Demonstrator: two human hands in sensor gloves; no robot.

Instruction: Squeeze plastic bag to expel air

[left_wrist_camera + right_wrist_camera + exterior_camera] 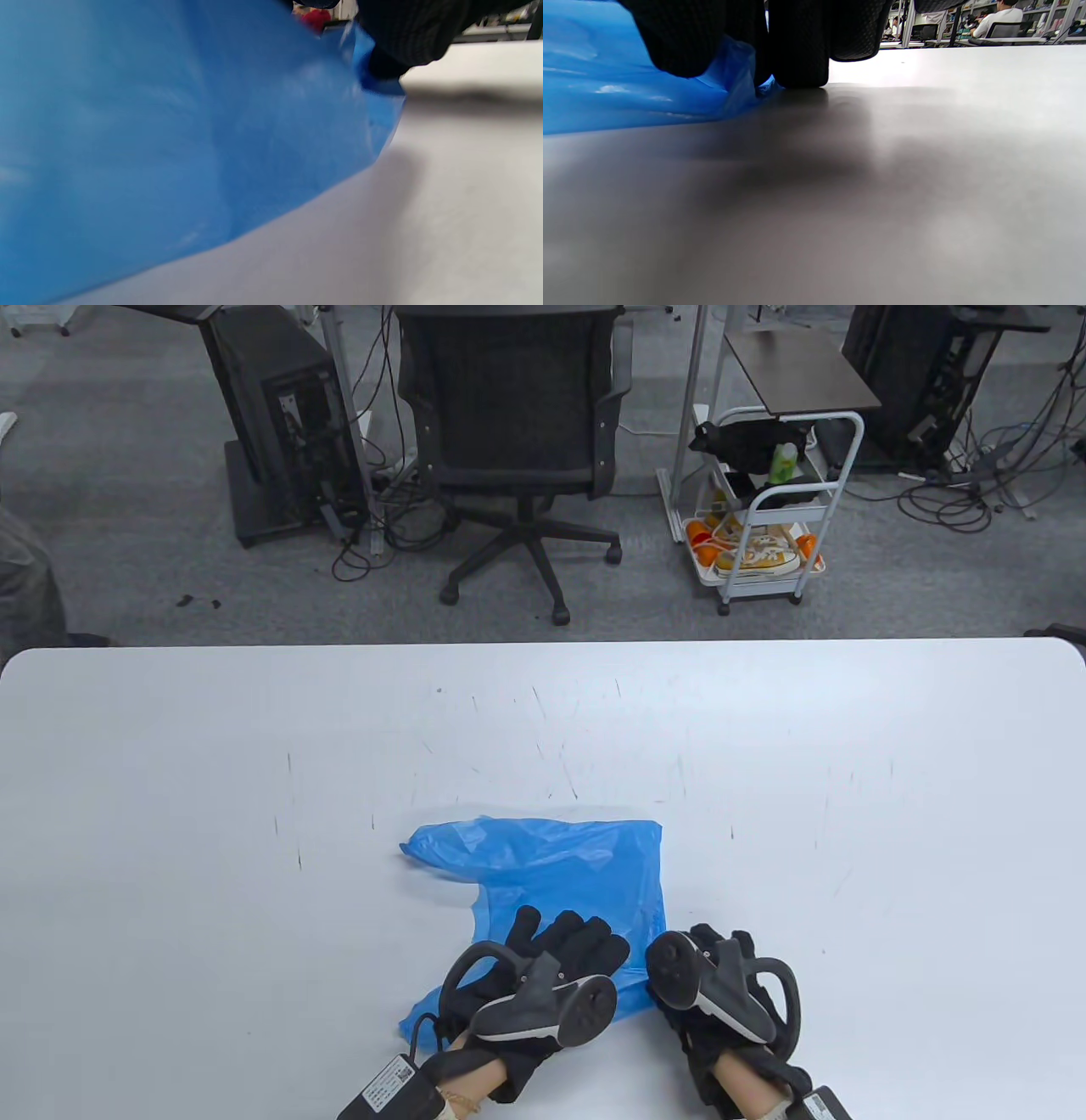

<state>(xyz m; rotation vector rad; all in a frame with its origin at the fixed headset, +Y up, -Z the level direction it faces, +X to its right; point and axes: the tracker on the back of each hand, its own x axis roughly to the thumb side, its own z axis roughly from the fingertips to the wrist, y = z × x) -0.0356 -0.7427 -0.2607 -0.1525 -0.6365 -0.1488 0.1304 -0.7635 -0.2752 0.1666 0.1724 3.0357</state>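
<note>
Blue plastic bag is lying mostly flat on the white table, near its front edge, centre; contents can't be told. Left hand is resting on the bag's near part, fingers spread flat. Right hand is sitting at the bag's right edge, fingertips down on table and plastic; grip can't be told. Table is showing scratch marks. Behind: office chair, white cart holding shoes, grey carpet.

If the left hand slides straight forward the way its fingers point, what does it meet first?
Likely more of the blue plastic bag: the left hand rests on its near part, fingers pointing toward the far side; beyond lies bare table.
</note>
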